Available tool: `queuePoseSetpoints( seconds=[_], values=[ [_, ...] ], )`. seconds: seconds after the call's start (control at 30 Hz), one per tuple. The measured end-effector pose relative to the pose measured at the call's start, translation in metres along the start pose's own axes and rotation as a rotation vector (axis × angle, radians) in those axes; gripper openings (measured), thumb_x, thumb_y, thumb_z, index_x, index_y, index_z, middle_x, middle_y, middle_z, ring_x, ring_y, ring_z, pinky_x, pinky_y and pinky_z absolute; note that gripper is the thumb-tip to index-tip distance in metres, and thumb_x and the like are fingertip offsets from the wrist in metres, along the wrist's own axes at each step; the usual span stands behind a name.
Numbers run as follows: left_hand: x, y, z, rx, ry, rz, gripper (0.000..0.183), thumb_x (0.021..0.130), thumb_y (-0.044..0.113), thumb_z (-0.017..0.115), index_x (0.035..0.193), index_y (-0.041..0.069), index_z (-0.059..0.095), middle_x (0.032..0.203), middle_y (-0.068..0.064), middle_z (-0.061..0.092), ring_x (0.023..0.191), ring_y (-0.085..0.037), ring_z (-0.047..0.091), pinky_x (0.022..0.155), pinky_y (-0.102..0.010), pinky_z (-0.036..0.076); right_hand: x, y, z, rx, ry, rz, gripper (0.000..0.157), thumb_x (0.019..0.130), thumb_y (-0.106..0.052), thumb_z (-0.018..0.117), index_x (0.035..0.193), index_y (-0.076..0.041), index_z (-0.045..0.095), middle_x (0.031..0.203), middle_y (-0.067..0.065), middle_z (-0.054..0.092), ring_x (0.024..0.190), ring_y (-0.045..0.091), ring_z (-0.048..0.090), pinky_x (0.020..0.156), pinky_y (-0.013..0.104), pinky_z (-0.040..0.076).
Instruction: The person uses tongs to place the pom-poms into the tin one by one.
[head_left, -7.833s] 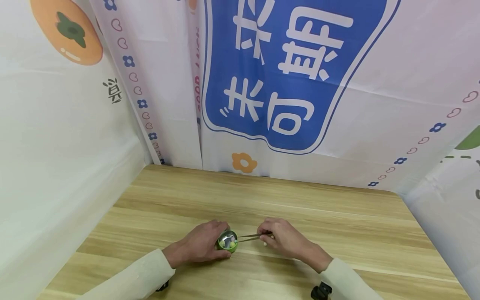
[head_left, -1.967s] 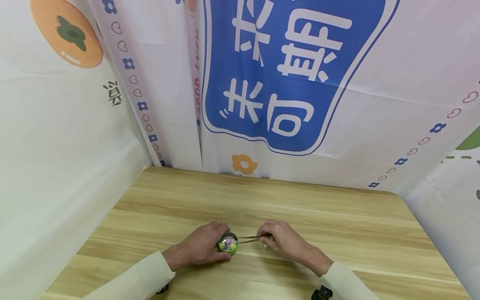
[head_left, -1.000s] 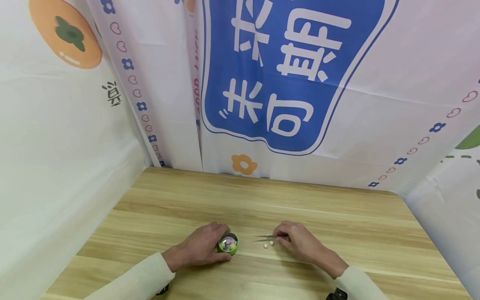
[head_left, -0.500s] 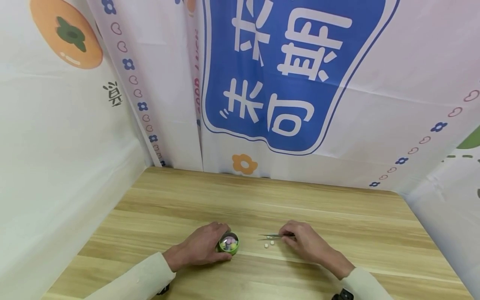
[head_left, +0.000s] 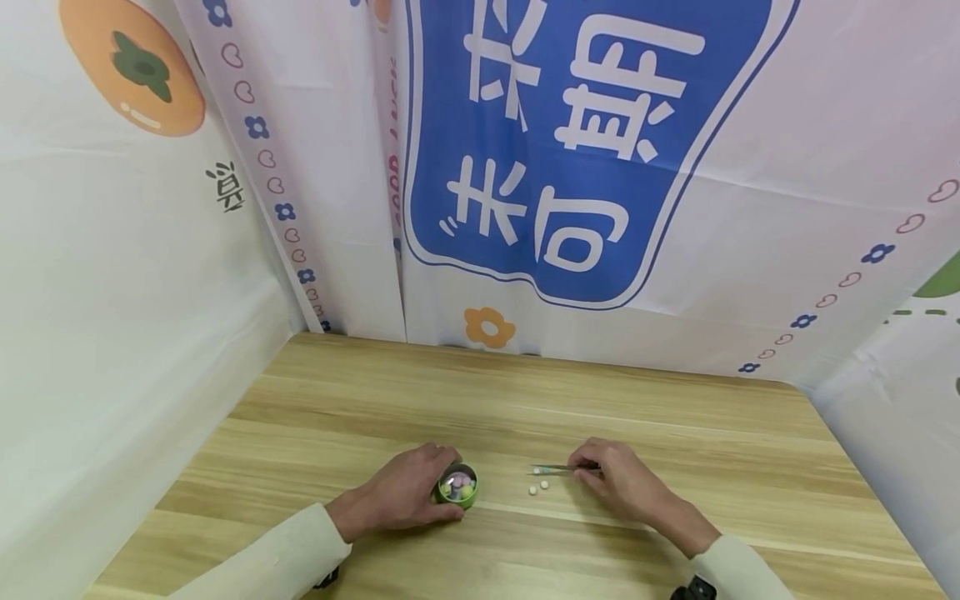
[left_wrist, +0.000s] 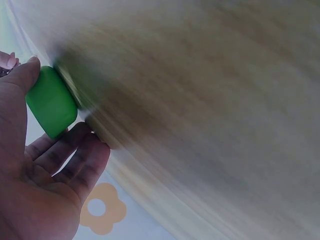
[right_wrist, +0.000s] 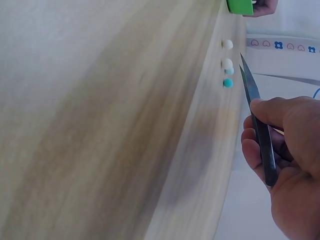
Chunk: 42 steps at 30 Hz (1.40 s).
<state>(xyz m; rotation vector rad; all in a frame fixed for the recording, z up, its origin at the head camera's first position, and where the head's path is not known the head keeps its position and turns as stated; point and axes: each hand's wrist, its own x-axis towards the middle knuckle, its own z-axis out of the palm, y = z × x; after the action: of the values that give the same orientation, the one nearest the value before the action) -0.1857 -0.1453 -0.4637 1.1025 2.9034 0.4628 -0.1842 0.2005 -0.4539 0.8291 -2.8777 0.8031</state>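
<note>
On the wooden table (head_left: 360,400), to the right of a small green cup (left_wrist: 52,102), four little beads (right_wrist: 227,63) are lying close together. They are probably weighing almost nothing, and their round sides are suggesting a hard, slippery surface, ready to roll off under an uneven squeeze. The widest part of each is offering the surest hold, with gentle pressure from both sides.

The right hand (head_left: 617,479) is pinching dark tweezers (right_wrist: 266,147) between thumb and curled fingers, a sensible spot for such a stiff, light-looking tool. Their thin tips are standing slightly apart near the beads, with nothing plainly caught between them. The left hand (head_left: 408,487) is curving round the cup, thumb on the near side, fingers on the far side; the wall is seeming firm enough for that grip.

Two beads are showing creamy white, one pale blue and one teal. The cup is showing plain bright green outside and a shiny, metal-like inside, where yellow and pink pieces are resting.
</note>
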Motion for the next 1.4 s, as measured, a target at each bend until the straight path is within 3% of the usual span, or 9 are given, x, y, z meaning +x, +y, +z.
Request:
queuePoseSetpoints(
  seconds=[1.4],
  values=[
    [0.0009, 0.0001, -0.0009, -0.011, -0.002, 0.005, 0.053, 0.08, 0.052, 0.076, 0.114, 0.016, 0.056, 0.1, 0.004, 0.061, 0.088, -0.008, 0.057, 0.072, -0.026, 0.05, -0.0046, 0.0098, -0.004, -0.05, 0.032, -0.02, 0.01, 0.088, -0.006, 0.071, 0.095, -0.014, 0.072, 0.092, -0.008, 0.067, 0.083, 0.003, 0.061, 0.07, 0.023, 0.052]
  ],
)
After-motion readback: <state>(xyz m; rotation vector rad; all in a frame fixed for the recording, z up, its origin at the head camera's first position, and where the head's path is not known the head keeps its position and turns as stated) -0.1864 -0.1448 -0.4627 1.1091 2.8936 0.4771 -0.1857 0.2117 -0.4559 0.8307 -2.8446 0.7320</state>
